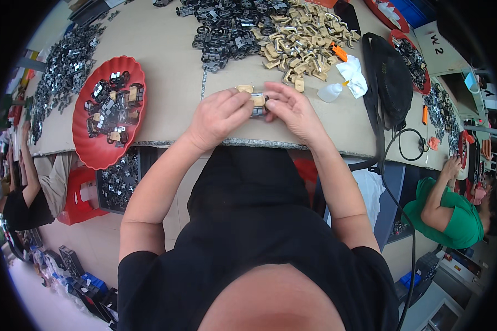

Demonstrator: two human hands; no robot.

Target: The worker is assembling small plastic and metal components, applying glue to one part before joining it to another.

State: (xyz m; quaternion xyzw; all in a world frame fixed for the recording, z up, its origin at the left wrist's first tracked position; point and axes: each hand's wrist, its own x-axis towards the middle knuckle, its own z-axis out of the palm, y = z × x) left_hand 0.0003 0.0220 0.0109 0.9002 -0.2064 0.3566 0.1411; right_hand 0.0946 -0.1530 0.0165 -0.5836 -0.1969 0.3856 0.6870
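Note:
Near the table's front edge, a small toy car (pixel 258 100) with a tan top and grey-black lower part is held between my two hands. My left hand (pixel 221 114) is closed on its left side, fingers bent over it. From the right, my right hand (pixel 294 112) pinches the other end between thumb and fingers. A loose tan piece (pixel 245 88) shows just above my left fingertips; whether it touches them I cannot tell. Beyond my hands lie a heap of tan car body pieces (pixel 301 41) and a heap of black wheeled chassis (pixel 232 30).
Left stands a red scalloped tray (pixel 78 118) holding several toy cars, beside a grey parts pile (pixel 66 69). At right are a white squeeze bottle (pixel 329 92), white tissue (pixel 352 76), orange tool (pixel 339 52) and black bag (pixel 389 83) with a cable. Other people work at both sides.

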